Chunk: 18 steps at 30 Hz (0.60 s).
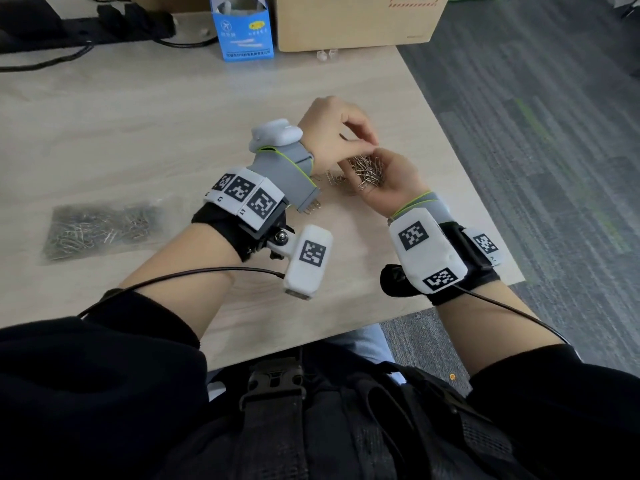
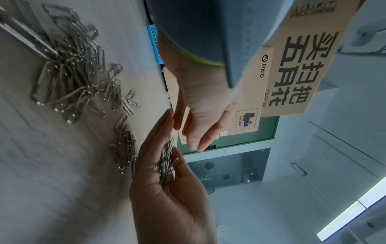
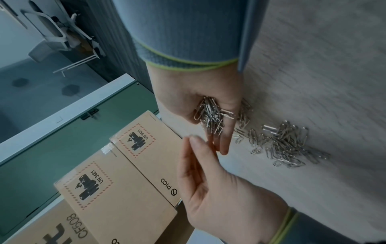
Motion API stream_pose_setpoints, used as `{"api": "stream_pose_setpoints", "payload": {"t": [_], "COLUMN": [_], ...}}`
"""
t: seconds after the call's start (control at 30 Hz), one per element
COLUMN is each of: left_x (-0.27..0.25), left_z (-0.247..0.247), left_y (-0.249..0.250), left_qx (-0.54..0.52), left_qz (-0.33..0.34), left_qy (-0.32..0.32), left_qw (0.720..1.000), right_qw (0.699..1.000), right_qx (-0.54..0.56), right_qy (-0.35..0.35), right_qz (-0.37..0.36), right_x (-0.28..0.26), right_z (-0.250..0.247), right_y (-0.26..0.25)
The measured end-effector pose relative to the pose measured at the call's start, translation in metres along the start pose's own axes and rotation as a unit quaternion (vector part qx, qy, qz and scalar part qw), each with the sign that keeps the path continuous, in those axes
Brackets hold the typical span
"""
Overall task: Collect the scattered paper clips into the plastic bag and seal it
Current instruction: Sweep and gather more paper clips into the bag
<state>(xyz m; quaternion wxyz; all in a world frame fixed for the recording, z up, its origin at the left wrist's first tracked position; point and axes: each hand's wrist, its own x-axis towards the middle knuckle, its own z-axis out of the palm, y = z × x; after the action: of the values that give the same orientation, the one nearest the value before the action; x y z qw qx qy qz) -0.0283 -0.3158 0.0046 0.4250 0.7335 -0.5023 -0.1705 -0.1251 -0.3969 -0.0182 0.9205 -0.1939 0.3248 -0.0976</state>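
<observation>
My right hand (image 1: 391, 178) is cupped palm up just above the table, with a heap of silver paper clips (image 1: 369, 169) in it and the thumb curved over them. The right wrist view shows the heap (image 3: 211, 115) lying on the palm and fingers. My left hand (image 1: 334, 133) hovers over it, fingertips at the heap's edge; nothing shows between its fingers (image 3: 194, 148). More loose clips (image 1: 332, 178) lie on the table under the hands, a big scatter (image 2: 79, 79) in the left wrist view. The clear plastic bag (image 1: 104, 226) lies flat at the left, several clips inside.
A blue carton (image 1: 244, 29) and a cardboard box (image 1: 353, 22) stand at the table's far side, with black cables (image 1: 52, 60) at the far left. The table's right edge (image 1: 467, 188) runs close to my right hand; grey carpet lies beyond.
</observation>
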Motion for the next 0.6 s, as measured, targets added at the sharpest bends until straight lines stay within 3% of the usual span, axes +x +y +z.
{"api": "stream_pose_setpoints", "payload": {"t": [0.13,0.27,0.4,0.47,0.6], "left_x": [0.001,-0.004,-0.014,-0.017,-0.022], "left_z": [0.000,0.007,0.017,0.018,0.010], "left_y": [-0.005,-0.018,-0.021,-0.021,-0.026], "left_qx": [-0.001,0.104,0.159,0.214,0.195], "left_qz": [-0.023,-0.100,-0.106,-0.114,-0.100], "left_qy": [0.060,-0.018,-0.097,-0.098,-0.095], "left_qw": [0.998,0.989,0.977,0.965,0.971], "right_qw": [0.997,0.997,0.996,0.996,0.996], "right_qx": [0.080,0.080,0.085,0.088,0.088], "right_qy": [-0.009,-0.014,-0.013,-0.004,0.020], "right_qz": [0.002,0.001,0.006,0.002,-0.005], "right_x": [-0.009,-0.014,-0.019,-0.023,-0.027], "right_z": [-0.010,-0.016,-0.019,-0.020,-0.020], "right_y": [-0.010,-0.010,-0.009,-0.007,-0.004]}}
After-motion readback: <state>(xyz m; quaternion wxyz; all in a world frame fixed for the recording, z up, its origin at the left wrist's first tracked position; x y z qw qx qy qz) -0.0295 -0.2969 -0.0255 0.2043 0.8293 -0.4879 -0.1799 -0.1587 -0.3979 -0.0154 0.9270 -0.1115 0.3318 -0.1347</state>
